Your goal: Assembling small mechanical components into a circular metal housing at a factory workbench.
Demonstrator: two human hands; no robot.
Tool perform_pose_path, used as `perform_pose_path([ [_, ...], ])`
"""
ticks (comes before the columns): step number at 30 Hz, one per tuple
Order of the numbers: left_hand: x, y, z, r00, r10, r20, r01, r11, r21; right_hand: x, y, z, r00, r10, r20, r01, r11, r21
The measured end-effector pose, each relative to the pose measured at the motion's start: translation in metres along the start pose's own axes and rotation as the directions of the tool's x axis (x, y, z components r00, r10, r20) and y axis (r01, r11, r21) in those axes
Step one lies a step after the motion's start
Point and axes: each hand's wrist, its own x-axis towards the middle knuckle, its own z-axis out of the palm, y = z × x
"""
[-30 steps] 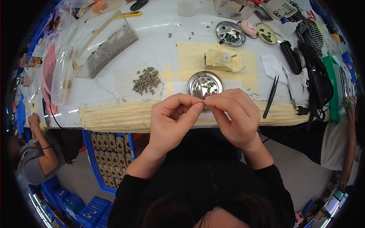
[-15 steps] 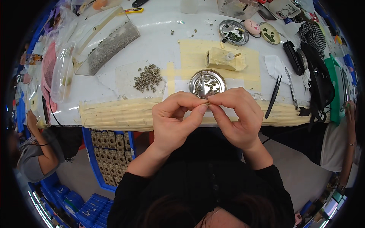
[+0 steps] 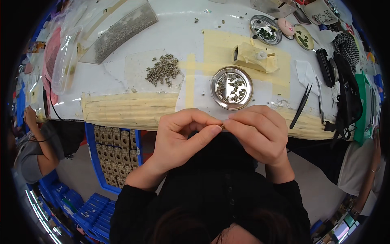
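Note:
My left hand (image 3: 183,137) and my right hand (image 3: 261,132) meet fingertip to fingertip in front of the taped table edge. Thumb and forefinger of the left pinch a tiny brownish piece (image 3: 222,127), too small to name. The right fingertips press together against it; what they grip is hidden. Just beyond them stands a round steel dish (image 3: 214,99) with many small grey-green pieces scattered inside. Farther left, a loose heap of similar small pieces (image 3: 163,70) lies on a clear sheet.
A clear bin of grey granules (image 3: 122,36) lies at the back left. Behind the dish sits a tape-wrapped block (image 3: 254,59). Black tweezers (image 3: 301,106) rest at right, below a steel dish of dark green bits (image 3: 266,30). A blue crate (image 3: 115,156) stands below the table; people sit either side.
Both hands have come nearer to me, away from the steel dish, which shows in full now. The view has shifted slightly. The tiny piece remains at the fingertips.

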Motion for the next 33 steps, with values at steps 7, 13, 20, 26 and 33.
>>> perform_pose_path([
  [7,-0.007,0.012,-0.026,0.948,-0.295,0.120,0.276,0.949,0.154,0.003,-0.004,0.003,0.966,-0.136,0.220,0.125,0.990,0.061],
  [13,-0.012,0.025,-0.038,0.942,-0.299,0.153,0.242,0.919,0.311,0.008,-0.011,0.009,0.957,-0.155,0.247,0.144,0.988,0.062],
  [20,-0.010,0.017,-0.047,0.990,-0.127,0.060,0.126,0.992,0.019,0.022,0.007,0.021,0.984,0.117,0.133,-0.106,0.991,-0.084],
  [26,-0.004,0.003,-0.046,0.999,-0.006,-0.047,-0.010,0.943,-0.332,0.032,0.001,0.042,0.962,0.203,0.183,-0.145,0.946,-0.289],
  [33,0.002,0.005,-0.034,0.992,-0.017,-0.121,-0.029,0.930,-0.366,0.032,0.005,0.052,0.939,0.252,0.232,-0.133,0.892,-0.433],
])
